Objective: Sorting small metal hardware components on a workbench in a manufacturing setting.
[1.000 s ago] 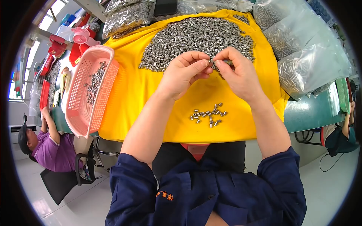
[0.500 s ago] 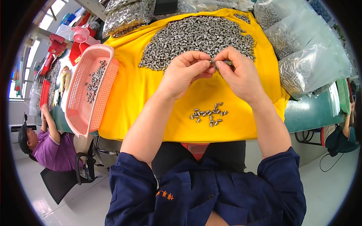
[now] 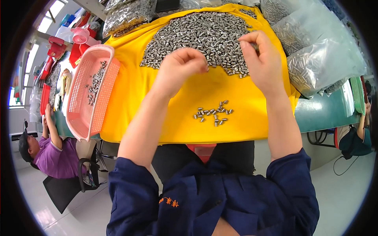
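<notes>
My left hand (image 3: 179,70) hovers over the yellow cloth at the near edge of a heap of small metal cylindrical pieces (image 3: 197,35). Its thumb and fingers are curled together, and whatever they may hold is too small and blurred to make out. Over the heap's right side is my right hand (image 3: 264,65), with thumb tip and index tip close together. Anything between those tips cannot be made out. Nearer to me, a small scattered group of the same metal pieces (image 3: 212,111) lies on the yellow cloth (image 3: 157,118).
A pink perforated basket (image 3: 73,112) with some metal pieces stands at left. Clear bags of metal parts (image 3: 313,65) line the right; more bags (image 3: 128,17) and a black phone (image 3: 167,4) are at the back. People (image 3: 59,155) sit at both sides of the green table (image 3: 315,116).
My hands were together over the heap's near edge and have parted. The left moved left; the right moved right and farther away. The view shifted slightly.
</notes>
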A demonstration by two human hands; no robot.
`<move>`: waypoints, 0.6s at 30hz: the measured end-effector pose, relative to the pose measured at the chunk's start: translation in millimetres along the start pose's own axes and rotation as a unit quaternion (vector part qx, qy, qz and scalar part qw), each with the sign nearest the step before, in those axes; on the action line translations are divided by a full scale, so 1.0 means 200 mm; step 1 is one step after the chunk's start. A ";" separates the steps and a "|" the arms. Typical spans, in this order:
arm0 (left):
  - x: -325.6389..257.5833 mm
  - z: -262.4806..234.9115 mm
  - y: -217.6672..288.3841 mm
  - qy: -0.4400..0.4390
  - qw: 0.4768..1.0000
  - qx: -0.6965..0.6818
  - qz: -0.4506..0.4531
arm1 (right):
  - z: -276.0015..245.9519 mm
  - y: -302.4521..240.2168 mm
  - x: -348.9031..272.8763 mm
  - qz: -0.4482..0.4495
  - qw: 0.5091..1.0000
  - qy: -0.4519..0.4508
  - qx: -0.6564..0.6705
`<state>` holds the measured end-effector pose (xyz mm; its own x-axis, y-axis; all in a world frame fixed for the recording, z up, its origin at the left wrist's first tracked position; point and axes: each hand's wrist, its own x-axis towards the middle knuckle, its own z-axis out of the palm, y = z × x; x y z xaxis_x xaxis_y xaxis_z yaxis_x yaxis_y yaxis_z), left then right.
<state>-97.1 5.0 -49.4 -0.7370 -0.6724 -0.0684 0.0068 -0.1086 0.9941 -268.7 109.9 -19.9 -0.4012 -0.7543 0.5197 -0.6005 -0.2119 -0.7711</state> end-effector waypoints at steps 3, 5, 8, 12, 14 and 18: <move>-0.12 0.09 -0.03 -0.084 0.978 0.192 -0.021 | 0.00 0.05 0.00 -0.004 1.000 0.005 0.006; -0.16 0.14 -0.03 -0.185 0.904 0.354 0.151 | 0.00 0.05 -0.01 0.014 0.999 -0.021 0.038; -0.15 0.15 -0.02 -0.194 0.896 0.359 0.176 | 0.01 0.05 -0.01 -0.005 0.999 -0.006 0.043; 0.03 0.21 -0.01 -0.099 0.869 0.452 0.176 | 0.00 0.03 0.00 0.042 0.998 -0.020 0.036; 0.10 0.25 -0.04 -0.091 0.832 0.526 0.153 | 0.01 0.06 0.00 -0.015 0.999 0.006 0.030; 0.13 0.29 -0.06 -0.064 0.815 0.555 0.155 | 0.00 0.04 0.00 -0.009 0.999 0.005 0.030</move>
<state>-155.0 30.5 -58.1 -0.8810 -0.4518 0.1402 -0.3566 0.8289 0.4310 -273.9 107.8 -26.3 -0.3987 -0.7435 0.5369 -0.5650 -0.2621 -0.7824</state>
